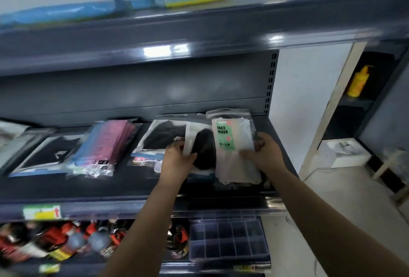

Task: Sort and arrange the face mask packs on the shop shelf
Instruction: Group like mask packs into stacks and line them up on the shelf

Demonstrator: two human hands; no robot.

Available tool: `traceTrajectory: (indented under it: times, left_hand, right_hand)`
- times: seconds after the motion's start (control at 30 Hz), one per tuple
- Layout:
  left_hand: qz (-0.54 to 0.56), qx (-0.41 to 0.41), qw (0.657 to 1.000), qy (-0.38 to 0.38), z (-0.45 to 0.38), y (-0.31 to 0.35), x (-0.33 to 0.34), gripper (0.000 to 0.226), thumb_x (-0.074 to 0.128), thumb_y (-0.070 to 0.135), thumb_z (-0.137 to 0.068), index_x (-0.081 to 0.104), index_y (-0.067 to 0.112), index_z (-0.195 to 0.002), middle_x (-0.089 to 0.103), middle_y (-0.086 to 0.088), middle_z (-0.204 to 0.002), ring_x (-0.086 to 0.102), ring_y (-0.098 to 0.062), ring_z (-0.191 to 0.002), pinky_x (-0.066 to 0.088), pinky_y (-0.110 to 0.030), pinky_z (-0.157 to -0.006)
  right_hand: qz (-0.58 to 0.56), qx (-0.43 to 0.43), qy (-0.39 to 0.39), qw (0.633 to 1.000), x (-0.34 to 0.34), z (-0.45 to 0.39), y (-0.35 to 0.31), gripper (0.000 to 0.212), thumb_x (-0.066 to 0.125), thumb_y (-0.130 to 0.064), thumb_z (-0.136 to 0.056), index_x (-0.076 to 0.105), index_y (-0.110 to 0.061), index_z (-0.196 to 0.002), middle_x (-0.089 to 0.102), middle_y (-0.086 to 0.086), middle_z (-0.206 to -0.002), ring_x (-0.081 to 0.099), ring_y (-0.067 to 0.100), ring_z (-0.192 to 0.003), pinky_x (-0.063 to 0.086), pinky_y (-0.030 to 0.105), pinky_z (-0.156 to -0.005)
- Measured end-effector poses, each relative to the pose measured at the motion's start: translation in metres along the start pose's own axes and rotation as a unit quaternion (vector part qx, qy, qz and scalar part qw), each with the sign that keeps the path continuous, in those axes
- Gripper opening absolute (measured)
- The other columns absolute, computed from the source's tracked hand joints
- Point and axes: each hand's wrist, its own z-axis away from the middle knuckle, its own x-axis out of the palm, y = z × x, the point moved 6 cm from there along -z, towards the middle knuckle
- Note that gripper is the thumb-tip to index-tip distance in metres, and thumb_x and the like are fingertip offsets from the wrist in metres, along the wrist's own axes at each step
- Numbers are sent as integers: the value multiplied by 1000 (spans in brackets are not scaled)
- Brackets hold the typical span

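Note:
On the dark middle shelf (124, 188) lie several face mask packs. My right hand (264, 154) grips a clear pack of pale masks with a green "FACE MASK" label (230, 144) at the shelf's right end. My left hand (178, 160) holds the left edge of a pack with a black mask (202, 148) lying beside it. Further left are a black mask pack (162, 136), a pink-and-blue pack (104, 146) and another black pack (51, 155).
The upper shelf (199, 33) overhangs above with blue and yellow packs (194, 0). Below are red and black items (44, 243) and a divided plastic box (230, 241). To the right stand a yellow bottle (358, 82) and a white box (345, 152) on the floor.

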Motion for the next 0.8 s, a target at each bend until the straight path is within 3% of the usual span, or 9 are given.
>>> traceTrajectory:
  times: [0.13,0.3,0.43,0.5,0.6,0.73,0.8]
  left_hand:
    - [173,12,984,49,13,-9,-19,17,59,1,-88,52,14,-97,56,2,-85,53,-17,-83,38,-21,-60]
    - [313,19,945,95,33,-31,-50,26,53,-1,-92,53,25,-93,62,3,-84,60,-10,-74,50,-20,-61]
    - [344,39,929,132,40,-51,-89,20,52,-3,-92,53,13,-104,63,-1,-91,61,-9,-78,51,-16,-61]
    - [351,32,924,150,41,-68,-112,20,53,0,-92,54,17,-101,63,-6,-94,60,-13,-77,50,-23,-56]
    - [371,14,913,167,46,-97,-150,17,53,3,-93,53,14,-105,63,-9,-98,58,-21,-81,48,-31,-61]
    - [373,7,906,199,57,-135,-204,21,52,2,-93,52,6,-113,65,-5,-96,61,-16,-82,52,-20,-60]
    - [368,2,906,210,63,-156,-230,21,53,1,-93,53,6,-113,65,-8,-100,61,-17,-86,53,-22,-69]
  right_hand:
    - [-157,0,15,987,2,5,-5,68,73,-1,-75,43,-10,-136,58,1,-100,56,23,-101,48,38,-88]
    - [-287,-15,-8,958,17,20,-26,61,68,6,-78,44,-12,-131,61,-8,-94,59,9,-88,47,39,-85]
    - [-313,-43,-43,948,44,32,-52,62,67,5,-79,43,-14,-133,63,-2,-97,61,15,-91,50,39,-83]
    - [-315,-51,-58,946,66,39,-66,65,68,5,-78,42,-14,-135,64,6,-107,61,20,-96,50,34,-79]
    - [-306,-64,-84,946,105,53,-88,68,71,1,-77,41,-15,-136,63,8,-114,61,24,-103,49,31,-76]
    - [-302,-58,-119,944,162,80,-115,69,71,0,-77,40,-16,-137,61,7,-117,61,14,-94,49,31,-74]
    - [-303,-54,-132,942,191,93,-126,69,71,1,-77,40,-16,-137,61,8,-116,61,17,-96,50,34,-79]
